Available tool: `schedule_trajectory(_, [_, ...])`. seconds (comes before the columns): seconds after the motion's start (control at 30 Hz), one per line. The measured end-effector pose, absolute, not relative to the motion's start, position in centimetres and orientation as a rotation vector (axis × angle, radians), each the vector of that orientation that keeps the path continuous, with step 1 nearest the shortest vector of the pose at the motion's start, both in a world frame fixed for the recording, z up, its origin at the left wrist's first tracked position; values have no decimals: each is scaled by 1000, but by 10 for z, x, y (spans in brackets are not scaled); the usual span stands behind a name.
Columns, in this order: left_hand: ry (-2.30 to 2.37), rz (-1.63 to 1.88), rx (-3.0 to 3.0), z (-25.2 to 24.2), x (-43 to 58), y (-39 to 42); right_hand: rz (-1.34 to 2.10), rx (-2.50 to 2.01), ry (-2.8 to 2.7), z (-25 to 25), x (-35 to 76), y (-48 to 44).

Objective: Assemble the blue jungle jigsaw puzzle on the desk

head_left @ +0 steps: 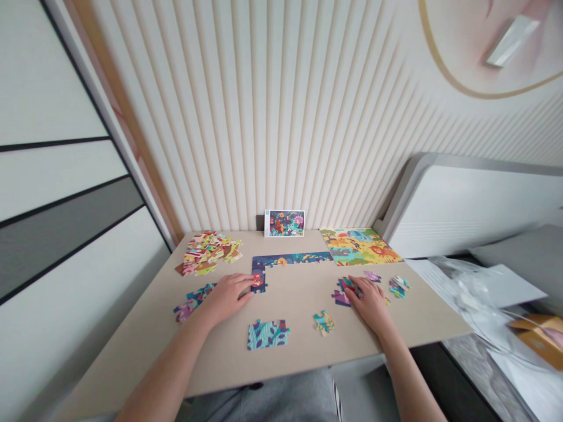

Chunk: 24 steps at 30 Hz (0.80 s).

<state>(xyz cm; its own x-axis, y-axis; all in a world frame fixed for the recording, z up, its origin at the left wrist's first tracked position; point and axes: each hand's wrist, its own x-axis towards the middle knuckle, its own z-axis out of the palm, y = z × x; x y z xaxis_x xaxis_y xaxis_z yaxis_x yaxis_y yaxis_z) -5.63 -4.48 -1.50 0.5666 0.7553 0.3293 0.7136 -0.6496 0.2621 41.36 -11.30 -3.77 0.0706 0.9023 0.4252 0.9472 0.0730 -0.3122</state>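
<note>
My left hand [229,295] lies on the beige table [290,328], fingertips pressed on a red-and-blue piece [258,281] at the lower left end of the dark blue joined puzzle strip [290,259]. My right hand [369,300] rests fingers down on a small cluster of purple and red pieces [343,291]. A joined teal leaf-patterned block [268,334] and a small teal piece [324,322] lie near the front edge between my arms.
A heap of loose pieces [211,252] sits back left; blue and purple pieces [193,300] lie by my left wrist. A finished yellow puzzle [358,246] lies back right. The reference picture card [284,223] leans on the ribbed wall. Clear plastic and paper [475,287] lie right.
</note>
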Motion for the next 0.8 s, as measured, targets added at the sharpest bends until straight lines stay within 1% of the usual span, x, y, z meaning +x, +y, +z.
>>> schedule_trajectory(0.2, [1281,634,2672,-14,-55,-46,36,-1717,-1717,-29,411,-117])
schedule_trajectory(0.37, [1287,622,2657,-11,-55,-47,254,-1566,-1551,-17,404,-118])
schedule_trajectory(0.5, [1272,643,2651,-10,-55,-48,545,-1472,-1419,-3,378,-115])
schedule_trajectory(0.63, [1249,668,2650,-7,-54,-50,889,-1330,-1406,22,332,-107])
schedule_trajectory(0.8, [1255,647,2657,-4,-52,-51,1186,-1155,-1400,46,273,-85])
